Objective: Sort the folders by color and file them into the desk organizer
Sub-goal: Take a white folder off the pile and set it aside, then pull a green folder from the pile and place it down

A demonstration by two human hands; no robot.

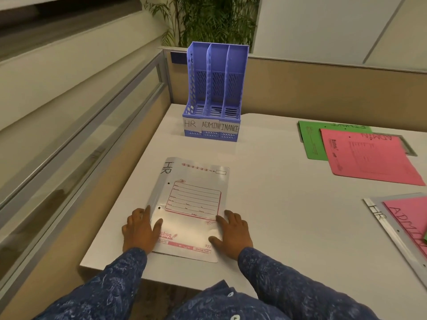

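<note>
A white folder (191,204) marked HR lies flat on the desk in front of me. My left hand (138,229) rests on its left edge and my right hand (231,232) on its right edge, fingers spread and mostly straight. Behind it stands a blue three-slot desk organizer (215,88) labelled HR, ADMIN and FINANCE, with nothing in its slots. At the right lie a pink ADMIN folder (369,155) over a green folder (312,139). Nearer me at the right edge, another pink ADMIN folder (406,215) lies on a white HR folder (379,218).
The white desk (277,181) ends at a glass and metal partition (92,135) on the left and a tan divider (323,88) behind. A potted plant (208,19) stands beyond the divider. A cable cutout (410,148) sits in the desk by the pink folder.
</note>
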